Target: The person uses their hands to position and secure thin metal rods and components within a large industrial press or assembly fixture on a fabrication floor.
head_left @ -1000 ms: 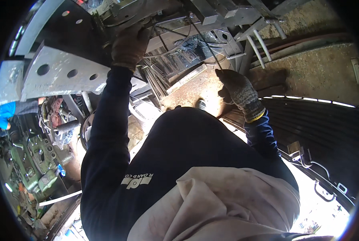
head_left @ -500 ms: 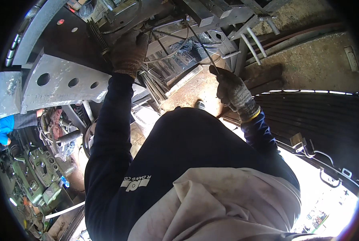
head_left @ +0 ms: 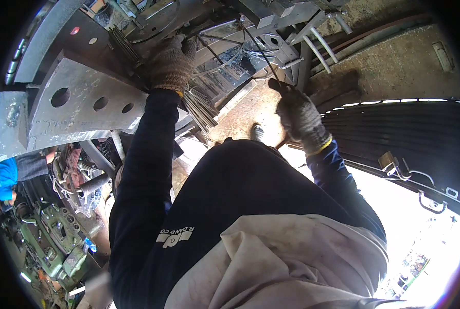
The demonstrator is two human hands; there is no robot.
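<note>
My right hand [head_left: 299, 116], in a grey knitted work glove with a yellow cuff, is closed around the near end of a thin dark metal rod [head_left: 261, 51]. The rod slants up and left to a steel frame. Farther left, my left hand [head_left: 171, 64], in a similar glove, rests among metal parts at the bench. Its fingertips are lost in shadow, so any grip there cannot be made out. Beside its fingers lie several thin rods [head_left: 124, 44], and a bundle of thin rods [head_left: 199, 110] sits just below its wrist.
A large steel plate with round holes [head_left: 81, 108] stands left of my left forearm. Square steel tubes [head_left: 258, 15] lie at the far side. A dark ribbed panel [head_left: 405, 134] is at the right. Green machinery [head_left: 55, 237] and a person in blue [head_left: 4, 177] are at lower left.
The whole view has shifted slightly. My right hand still grips the rod, and my left hand stays at nearly the same spot among the metal parts.
</note>
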